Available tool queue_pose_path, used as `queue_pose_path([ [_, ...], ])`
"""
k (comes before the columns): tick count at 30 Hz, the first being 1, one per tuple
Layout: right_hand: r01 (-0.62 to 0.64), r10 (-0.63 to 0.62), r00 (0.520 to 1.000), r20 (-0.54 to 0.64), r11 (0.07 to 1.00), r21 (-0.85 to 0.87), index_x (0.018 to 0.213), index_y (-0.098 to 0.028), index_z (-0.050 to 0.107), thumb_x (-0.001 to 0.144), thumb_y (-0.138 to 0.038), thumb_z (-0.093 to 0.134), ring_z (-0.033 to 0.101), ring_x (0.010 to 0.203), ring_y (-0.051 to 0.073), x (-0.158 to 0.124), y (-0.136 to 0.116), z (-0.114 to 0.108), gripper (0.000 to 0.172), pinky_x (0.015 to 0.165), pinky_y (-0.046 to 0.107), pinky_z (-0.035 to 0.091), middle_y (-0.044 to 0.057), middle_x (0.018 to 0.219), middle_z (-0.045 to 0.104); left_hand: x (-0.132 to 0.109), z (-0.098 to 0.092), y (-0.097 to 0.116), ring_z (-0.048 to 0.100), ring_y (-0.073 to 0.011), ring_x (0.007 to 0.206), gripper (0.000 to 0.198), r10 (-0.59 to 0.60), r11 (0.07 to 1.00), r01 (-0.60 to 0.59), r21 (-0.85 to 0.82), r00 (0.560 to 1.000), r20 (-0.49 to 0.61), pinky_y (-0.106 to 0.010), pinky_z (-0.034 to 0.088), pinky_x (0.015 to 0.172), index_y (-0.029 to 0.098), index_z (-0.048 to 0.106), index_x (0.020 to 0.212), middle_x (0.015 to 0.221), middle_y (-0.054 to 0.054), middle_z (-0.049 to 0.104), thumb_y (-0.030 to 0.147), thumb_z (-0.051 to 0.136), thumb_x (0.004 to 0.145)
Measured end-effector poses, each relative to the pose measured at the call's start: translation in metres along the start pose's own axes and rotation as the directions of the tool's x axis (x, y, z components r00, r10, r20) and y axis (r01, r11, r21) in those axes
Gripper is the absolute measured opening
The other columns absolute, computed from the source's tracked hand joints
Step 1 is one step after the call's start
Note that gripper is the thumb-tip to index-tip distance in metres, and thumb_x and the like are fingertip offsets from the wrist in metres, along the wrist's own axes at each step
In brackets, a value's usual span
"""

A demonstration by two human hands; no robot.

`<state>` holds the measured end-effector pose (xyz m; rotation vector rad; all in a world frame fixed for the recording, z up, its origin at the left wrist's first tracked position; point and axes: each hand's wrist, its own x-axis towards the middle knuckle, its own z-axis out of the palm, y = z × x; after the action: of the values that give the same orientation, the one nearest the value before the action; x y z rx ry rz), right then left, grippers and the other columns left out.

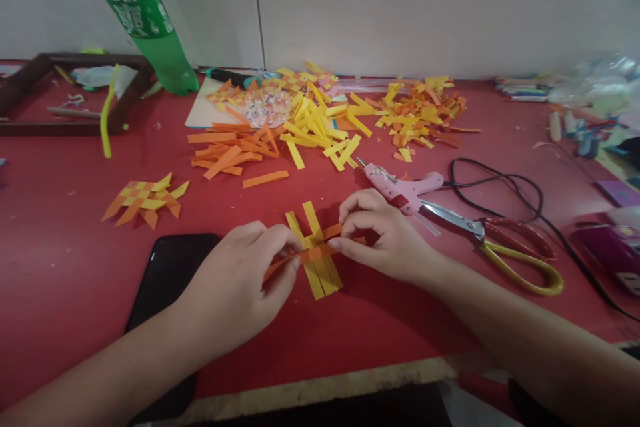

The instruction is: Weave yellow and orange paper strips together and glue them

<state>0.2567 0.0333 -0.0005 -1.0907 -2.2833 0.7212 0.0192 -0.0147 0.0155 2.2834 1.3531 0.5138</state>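
Between my hands, yellow paper strips (320, 273) lie crossed by orange paper strips (316, 253) in a small weave above the red table. My left hand (253, 273) pinches the orange strips at their left end, thumb and forefinger together. On the other side my right hand (380, 233) holds their right end, fingers curled. To the left lies a finished-looking woven paper fish (145, 200) in orange and yellow. A black phone (170, 273) sits partly under my left forearm.
Behind the weave are piles of orange strips (235, 150), yellow strips (315, 120) and scraps (425, 110). A pink glue gun (400, 187) with a black cord and scissors (500, 237) lie at right. A green bottle (145, 20) stands beside a brown frame (65, 128).
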Motion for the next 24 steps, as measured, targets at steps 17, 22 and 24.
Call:
queue_pose_path([
  [17,0.357,-0.351,0.933,0.077,0.931,-0.078,0.093,-0.014,0.065,0.092,-0.018,0.054,0.059,0.077,0.015,-0.011,-0.016,0.004,0.012,0.072,0.026,0.05,0.006,0.084,0.068,-0.002,0.003,-0.005,0.061,-0.0278,0.097,0.026,0.362,0.86,-0.372,0.348,0.927,0.096,-0.044,0.054,0.082,0.011,0.065,0.107,0.108,-0.013,0.066,0.025,0.048,0.094],
  [22,0.426,-0.419,0.898,0.137,0.904,-0.031,0.098,-0.012,0.067,0.092,-0.017,0.055,0.064,0.088,0.016,-0.011,-0.017,0.004,0.014,0.082,0.029,0.053,0.008,0.094,0.071,-0.003,0.001,0.001,0.058,-0.0303,0.097,0.027,0.338,0.853,-0.348,0.389,0.936,0.095,-0.045,0.052,0.078,0.012,0.065,0.107,0.101,-0.012,0.066,0.031,0.052,0.091],
  [24,0.421,-0.408,0.903,0.137,0.903,-0.082,0.102,-0.012,0.067,0.092,-0.018,0.055,0.065,0.092,0.017,-0.012,-0.016,0.004,0.016,0.084,0.031,0.054,0.009,0.097,0.072,-0.003,-0.001,0.002,0.056,-0.0317,0.1,0.031,0.329,0.852,-0.34,0.399,0.939,0.098,-0.046,0.05,0.079,0.013,0.065,0.108,0.101,-0.012,0.065,0.035,0.054,0.091],
])
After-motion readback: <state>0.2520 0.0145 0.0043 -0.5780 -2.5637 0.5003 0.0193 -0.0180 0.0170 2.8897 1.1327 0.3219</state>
